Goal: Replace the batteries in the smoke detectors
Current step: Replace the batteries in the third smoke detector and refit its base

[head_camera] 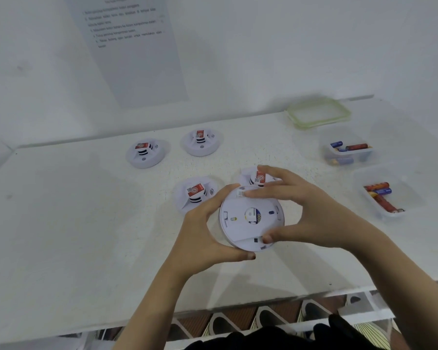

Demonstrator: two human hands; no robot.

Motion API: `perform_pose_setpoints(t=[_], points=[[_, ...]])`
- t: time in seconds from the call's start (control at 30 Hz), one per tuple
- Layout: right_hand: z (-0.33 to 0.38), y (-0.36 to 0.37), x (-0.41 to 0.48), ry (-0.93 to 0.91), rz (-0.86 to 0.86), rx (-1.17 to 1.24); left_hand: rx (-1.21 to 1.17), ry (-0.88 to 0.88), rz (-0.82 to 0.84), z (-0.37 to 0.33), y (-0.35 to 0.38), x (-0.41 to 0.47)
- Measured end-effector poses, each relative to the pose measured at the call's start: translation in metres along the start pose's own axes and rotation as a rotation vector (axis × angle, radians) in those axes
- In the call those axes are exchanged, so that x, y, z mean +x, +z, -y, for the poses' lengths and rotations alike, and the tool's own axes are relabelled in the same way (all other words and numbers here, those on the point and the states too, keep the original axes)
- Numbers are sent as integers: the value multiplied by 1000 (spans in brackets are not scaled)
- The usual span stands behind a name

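I hold a white round smoke detector (248,223) above the table with its flat back side facing up. My left hand (208,228) grips its left and lower rim, thumb under the near edge. My right hand (301,210) grips it from the right, fingers laid across the top edge and thumb on the near edge. Several other smoke detectors sit face up on the table: one (144,154) at the back left, one (202,142) at the back middle, one (194,194) just left of my hands, and one (257,176) partly hidden behind my right fingers.
Two clear plastic tubs of batteries stand at the right, one further back (347,150) and one nearer (382,195). A green-rimmed lid (319,113) lies behind them. A printed instruction sheet (132,46) hangs on the wall. The table's front edge (238,309) runs below my forearms.
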State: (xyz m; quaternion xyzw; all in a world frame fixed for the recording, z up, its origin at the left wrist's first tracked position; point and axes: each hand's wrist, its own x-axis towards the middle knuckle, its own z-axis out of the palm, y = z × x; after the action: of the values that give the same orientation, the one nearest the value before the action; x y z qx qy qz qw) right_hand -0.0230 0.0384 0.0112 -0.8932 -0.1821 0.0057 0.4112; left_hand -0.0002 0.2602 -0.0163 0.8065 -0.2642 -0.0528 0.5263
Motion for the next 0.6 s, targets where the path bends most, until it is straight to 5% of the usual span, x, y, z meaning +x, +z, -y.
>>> perform_pose_setpoints(t=[0.4, 0.6], points=[[19, 15, -13, -154, 36, -454, -2, -50, 149, 0, 0, -3], [21, 16, -19, -113, 77, -433, -13, -56, 230, -2, 0, -1]])
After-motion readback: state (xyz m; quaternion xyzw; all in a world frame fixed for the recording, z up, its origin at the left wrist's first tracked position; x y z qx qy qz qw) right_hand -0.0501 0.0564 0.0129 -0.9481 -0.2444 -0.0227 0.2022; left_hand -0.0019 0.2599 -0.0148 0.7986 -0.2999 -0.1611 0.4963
